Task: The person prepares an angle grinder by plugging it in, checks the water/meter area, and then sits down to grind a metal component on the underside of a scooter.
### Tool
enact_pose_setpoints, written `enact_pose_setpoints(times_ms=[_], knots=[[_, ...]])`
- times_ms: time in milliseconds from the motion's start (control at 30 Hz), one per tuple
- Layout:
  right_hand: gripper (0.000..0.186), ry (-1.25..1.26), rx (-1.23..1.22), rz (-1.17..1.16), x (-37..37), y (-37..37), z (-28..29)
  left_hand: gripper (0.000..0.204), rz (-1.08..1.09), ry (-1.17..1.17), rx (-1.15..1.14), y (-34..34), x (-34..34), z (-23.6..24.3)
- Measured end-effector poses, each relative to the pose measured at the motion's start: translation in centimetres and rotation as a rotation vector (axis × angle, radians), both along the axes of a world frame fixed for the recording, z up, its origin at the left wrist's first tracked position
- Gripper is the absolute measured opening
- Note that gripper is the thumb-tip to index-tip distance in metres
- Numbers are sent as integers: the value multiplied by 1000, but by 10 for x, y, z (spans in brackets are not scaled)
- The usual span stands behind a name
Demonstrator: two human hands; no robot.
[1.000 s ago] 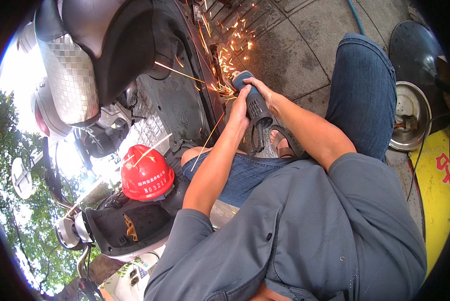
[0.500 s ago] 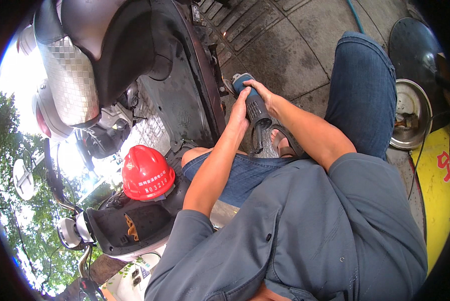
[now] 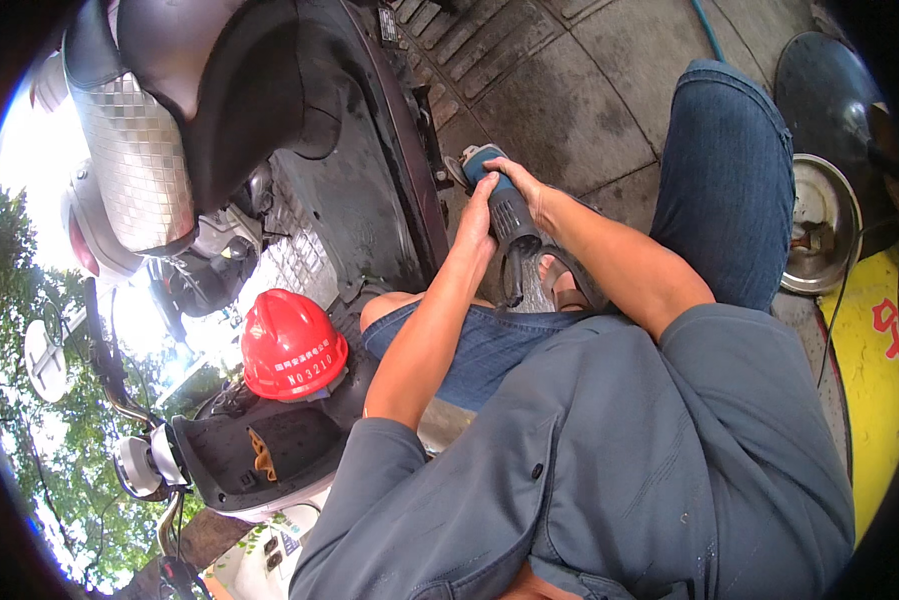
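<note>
My left hand (image 3: 476,218) and my right hand (image 3: 521,186) are both wrapped round an angle grinder (image 3: 510,217) with a blue body and a dark vented rear end. From that rear end a black cord (image 3: 513,276) hangs down past my sandalled foot. The grinder's metal head and disc (image 3: 458,170) point away from me, close beside the edge of a dark scooter (image 3: 416,190). Whether the disc touches the scooter I cannot tell. My fingertips are partly hidden behind the tool.
A red hard hat (image 3: 291,345) rests on the scooter at left. To the right, a round metal basin (image 3: 849,225) stands near a dark disc-shaped object (image 3: 819,85) and a yellow board (image 3: 869,400). Stone paving (image 3: 569,110) lies ahead, with a thin blue hose (image 3: 707,28).
My hands and the grinder hold almost the same position. The whole view has shifted very slightly; nothing was taken hold of or let go.
</note>
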State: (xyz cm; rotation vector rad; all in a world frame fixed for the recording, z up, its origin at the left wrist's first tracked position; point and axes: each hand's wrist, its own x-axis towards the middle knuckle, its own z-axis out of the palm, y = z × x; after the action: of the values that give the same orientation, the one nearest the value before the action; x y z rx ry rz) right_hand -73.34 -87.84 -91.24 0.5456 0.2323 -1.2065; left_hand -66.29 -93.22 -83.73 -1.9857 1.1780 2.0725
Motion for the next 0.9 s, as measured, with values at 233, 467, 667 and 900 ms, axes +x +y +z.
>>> enact_pose_setpoints(times_ms=[233,467,667,900], knots=[[51,24,25,-34,0,2,6,56,-13,1,7,0,2,1],[52,46,32,-9,-10,7,18,57,-44,0,12,-3,-1,1],[54,79,92,-10,-10,0,10,58,-51,39,48,2,-10,8],[56,146,39,152,-15,7,14,65,65,48,158,17,-5,16]])
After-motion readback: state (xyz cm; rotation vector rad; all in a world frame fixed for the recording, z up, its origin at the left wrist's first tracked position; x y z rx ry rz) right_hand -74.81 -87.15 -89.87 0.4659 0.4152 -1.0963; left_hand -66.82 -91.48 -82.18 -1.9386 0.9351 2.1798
